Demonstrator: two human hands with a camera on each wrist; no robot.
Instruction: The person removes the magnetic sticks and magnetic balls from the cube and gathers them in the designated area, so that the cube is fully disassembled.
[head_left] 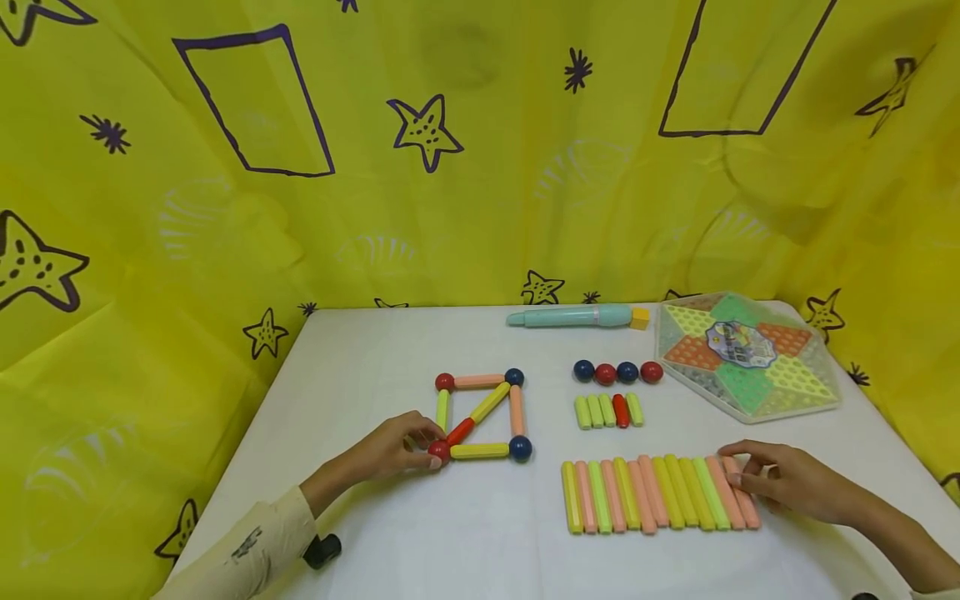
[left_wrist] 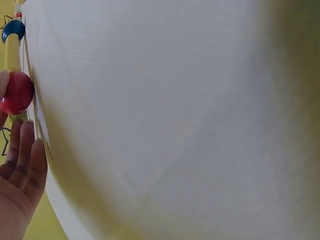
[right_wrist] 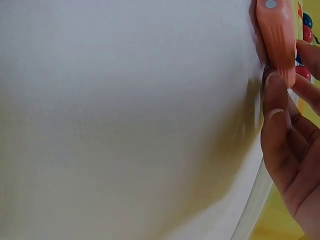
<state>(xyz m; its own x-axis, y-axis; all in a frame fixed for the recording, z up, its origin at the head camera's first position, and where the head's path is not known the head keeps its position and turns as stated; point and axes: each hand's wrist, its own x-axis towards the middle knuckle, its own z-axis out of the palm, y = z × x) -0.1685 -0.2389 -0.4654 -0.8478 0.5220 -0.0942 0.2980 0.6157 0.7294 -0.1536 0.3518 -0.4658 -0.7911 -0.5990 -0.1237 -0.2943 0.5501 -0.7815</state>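
Note:
My left hand [head_left: 393, 450] pinches the red ball [head_left: 439, 452] at the lower left corner of a square built of rods and balls. From that ball a short red rod [head_left: 461, 431] and a yellow rod [head_left: 491, 402] run diagonally to the blue ball [head_left: 513, 377] at the upper right. In the left wrist view, the thumb is against the red ball [left_wrist: 18, 93], other fingers below it. My right hand [head_left: 797, 482] holds the upper part of the last pink rod [head_left: 745, 507] in a row of pink, yellow and green rods. The right wrist view shows fingertips around this pink rod [right_wrist: 277, 37].
Behind the long row lie short rods [head_left: 596, 411], mostly green, and a line of red and blue balls [head_left: 627, 372]. A teal pen-shaped tool [head_left: 570, 316] with a yellow cube [head_left: 640, 318] lies at the back. A hexagonal game box [head_left: 705, 392] sits at the back right.

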